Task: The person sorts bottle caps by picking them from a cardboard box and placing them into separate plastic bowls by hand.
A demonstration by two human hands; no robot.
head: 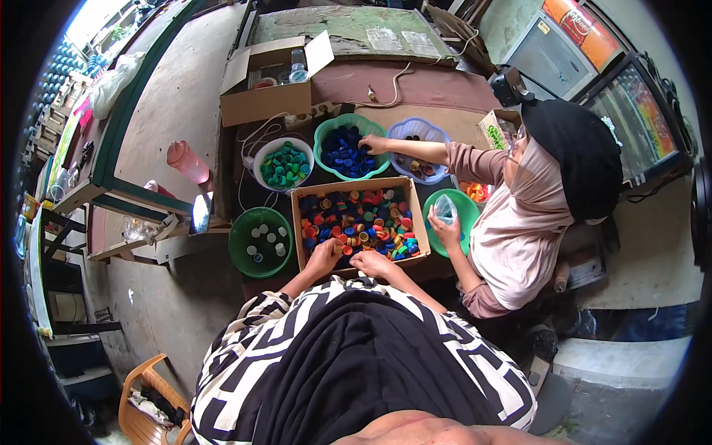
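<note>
Before me stands a cardboard box (424, 222) full of mixed plastic bottle caps (361, 222). My left hand (325, 257) is at the box's near edge, its fingers closed on a yellowish-brown cap (337, 250). Just right of it, my right hand (371, 262) reaches over the same edge, fingertips down among the caps; whether it grips one cannot be told. White caps lie spread in a dark green basin (236, 245) to the left. Behind the box are a white bowl (257, 167) of green caps, a light green basket (320, 150) of blue caps and a lavender basket (439, 133) with some brownish caps.
At the right a co-worker reaches one hand (376, 144) into the blue caps; the other (446, 231) holds a clear plastic bag (445, 208) over a green basin (470, 206). An open carton (267, 108) and a power strip (308, 118) stand behind. A phone (201, 213) is at the left.
</note>
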